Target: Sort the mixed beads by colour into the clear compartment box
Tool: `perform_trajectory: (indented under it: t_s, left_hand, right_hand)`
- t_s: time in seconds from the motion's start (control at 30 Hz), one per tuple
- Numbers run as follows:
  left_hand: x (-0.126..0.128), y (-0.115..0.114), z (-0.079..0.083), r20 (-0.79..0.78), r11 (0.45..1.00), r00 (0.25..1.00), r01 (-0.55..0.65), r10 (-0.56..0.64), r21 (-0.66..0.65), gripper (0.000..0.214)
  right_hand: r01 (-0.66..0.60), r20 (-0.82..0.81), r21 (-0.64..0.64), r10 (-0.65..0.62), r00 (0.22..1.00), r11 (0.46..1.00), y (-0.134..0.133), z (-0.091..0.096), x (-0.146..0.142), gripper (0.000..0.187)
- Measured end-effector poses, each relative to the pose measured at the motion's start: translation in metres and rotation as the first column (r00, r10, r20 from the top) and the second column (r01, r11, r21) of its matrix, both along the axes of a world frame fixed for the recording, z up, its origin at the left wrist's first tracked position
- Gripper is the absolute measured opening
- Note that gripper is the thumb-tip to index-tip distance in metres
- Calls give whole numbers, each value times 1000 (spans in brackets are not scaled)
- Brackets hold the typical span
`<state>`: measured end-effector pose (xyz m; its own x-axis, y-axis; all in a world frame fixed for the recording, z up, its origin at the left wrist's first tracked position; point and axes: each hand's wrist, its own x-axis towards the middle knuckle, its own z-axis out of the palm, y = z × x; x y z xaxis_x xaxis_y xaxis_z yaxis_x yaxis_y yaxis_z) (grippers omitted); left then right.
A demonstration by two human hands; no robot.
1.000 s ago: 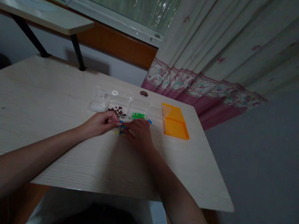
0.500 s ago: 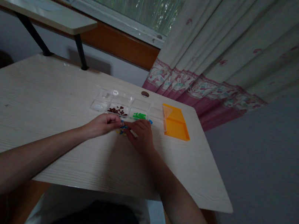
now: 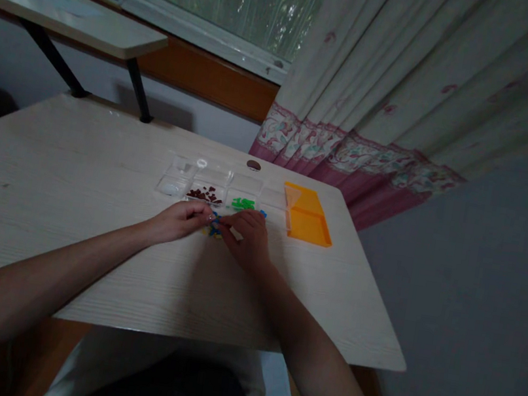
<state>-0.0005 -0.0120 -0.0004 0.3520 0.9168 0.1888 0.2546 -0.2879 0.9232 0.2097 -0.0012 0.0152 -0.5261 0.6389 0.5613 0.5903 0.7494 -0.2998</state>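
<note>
My left hand [image 3: 181, 220] and my right hand [image 3: 247, 238] meet over a small heap of blue and yellow beads [image 3: 213, 231] on the pale wooden table [image 3: 70, 195]. Both hands have their fingers curled and pinched at the heap; what each pinches is too small to make out. Just behind them lies a clear compartment box [image 3: 175, 179]. One cell holds dark brown beads [image 3: 203, 195], the neighbouring cell green beads [image 3: 243, 203], and a few blue beads [image 3: 262, 213] show further right.
An orange lid or tray [image 3: 308, 216] lies to the right of the clear box. A curtain [image 3: 383, 97] hangs at the back right, beside a window. A second table [image 3: 67, 16] stands at the back left. The table's right edge drops to grey floor.
Both hands stay at the bead heap with small finger movements only. The view has shifted slightly.
</note>
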Motion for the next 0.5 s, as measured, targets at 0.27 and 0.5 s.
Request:
perform_trajectory:
  t_s: [0.27,0.5]
  left_hand:
    - [3,-4,1,-60,999,997,-41,43,28,36]
    - [2,-2,4,-118,983,986,-98,117,156,32]
  right_hand:
    - [-49,1,-54,50,999,997,2,-3,-2,17]
    - [25,13,-8,-25,1000,1000,13,-1,10,17]
